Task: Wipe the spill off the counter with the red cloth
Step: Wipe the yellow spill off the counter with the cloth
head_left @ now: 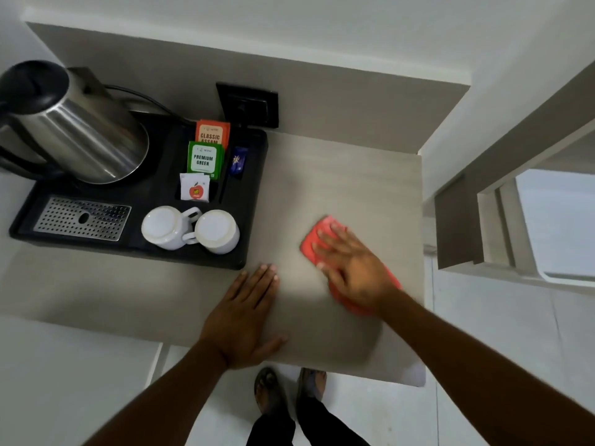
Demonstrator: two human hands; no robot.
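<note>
Counter (338,175) bare beyond red cloth (310,243) (right hand (354,268) flat).

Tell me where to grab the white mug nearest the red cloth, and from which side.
Take the right mug by its handle. It stands upside down on the black tray, handle pointing left toward the other mug, almost touching it. So the gap is tight; gripping the body from above is likely easier.
</note>
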